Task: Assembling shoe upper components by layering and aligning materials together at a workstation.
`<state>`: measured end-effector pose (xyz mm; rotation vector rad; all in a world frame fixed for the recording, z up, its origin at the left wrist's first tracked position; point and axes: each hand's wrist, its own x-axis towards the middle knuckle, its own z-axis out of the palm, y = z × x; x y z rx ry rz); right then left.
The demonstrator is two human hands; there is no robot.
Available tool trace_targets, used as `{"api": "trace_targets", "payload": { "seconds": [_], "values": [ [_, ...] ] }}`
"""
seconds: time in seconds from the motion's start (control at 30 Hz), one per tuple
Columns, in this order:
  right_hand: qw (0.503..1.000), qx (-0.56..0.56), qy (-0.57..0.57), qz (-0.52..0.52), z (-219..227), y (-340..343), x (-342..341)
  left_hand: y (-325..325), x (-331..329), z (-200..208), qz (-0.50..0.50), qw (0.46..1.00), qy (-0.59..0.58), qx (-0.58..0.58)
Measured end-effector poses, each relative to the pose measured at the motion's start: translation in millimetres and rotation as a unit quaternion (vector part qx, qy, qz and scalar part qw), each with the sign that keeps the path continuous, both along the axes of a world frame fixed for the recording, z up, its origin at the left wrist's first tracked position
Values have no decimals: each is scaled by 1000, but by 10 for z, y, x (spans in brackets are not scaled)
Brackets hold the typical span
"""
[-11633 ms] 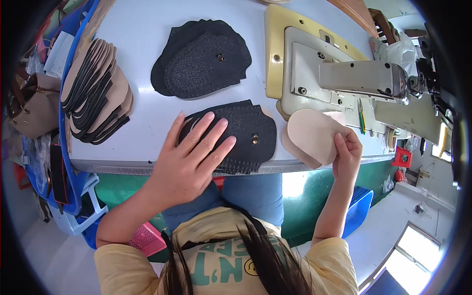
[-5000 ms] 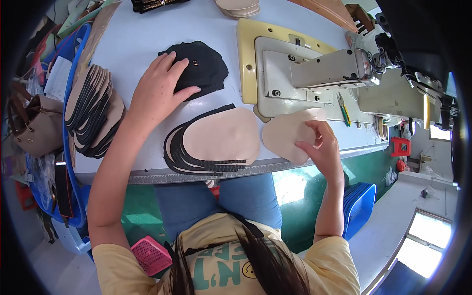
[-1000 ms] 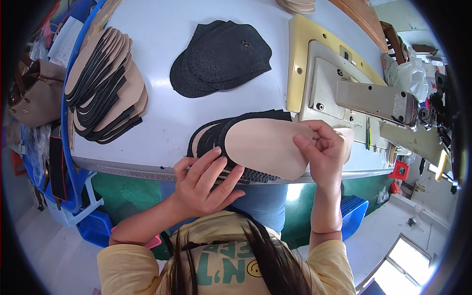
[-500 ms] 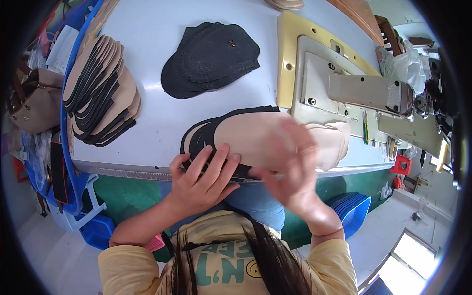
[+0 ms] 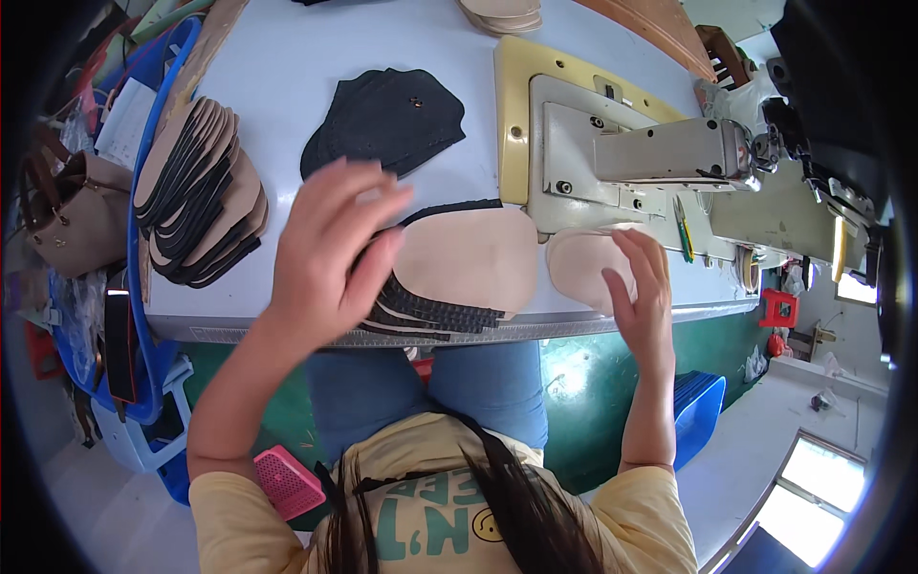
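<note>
My left hand [image 5: 330,253] is raised over the table with its fingers apart and nothing in them. It lies between the stack of black cut pieces [image 5: 387,120] and a layered pile in front of me. On top of that pile is a beige cut piece [image 5: 469,253] with a rounded end; textured black layers [image 5: 449,314] show along its near edge. My right hand [image 5: 647,301] is at the right side of a smaller stack of beige pieces [image 5: 585,270], thumb and fingers apart. Whether its fingertips press on the top piece is hard to tell.
A sewing machine [image 5: 669,153] in a yellow-framed bed fills the right of the table, with green-and-yellow thread snips [image 5: 683,230] beside it. Fanned beige and black pieces [image 5: 201,191] lie at the left, next to a blue-rimmed bin [image 5: 143,220]. More beige pieces [image 5: 502,13] sit at the back.
My left hand has lifted off the pile and moved up and left. My right hand has moved right from the large beige piece to the smaller beige stack. The view has shifted slightly.
</note>
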<state>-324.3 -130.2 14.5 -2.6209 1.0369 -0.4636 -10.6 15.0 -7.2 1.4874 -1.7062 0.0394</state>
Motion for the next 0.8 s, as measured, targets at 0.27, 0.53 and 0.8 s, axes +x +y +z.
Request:
{"api": "trace_targets", "payload": {
  "seconds": [0.27, 0.53, 0.8],
  "values": [
    [993, -107, -31, -29, -393, -169, -97, -645, 256, -109, 151, 950, -201, 183],
    [977, -197, -20, -85, -336, -125, -72, -587, 134, -107, 143, 923, -313, 170],
    [984, -126, 5, -126, -296, -78, -144, -605, 387, -19, 32, 955, -234, 181]
  ]
}}
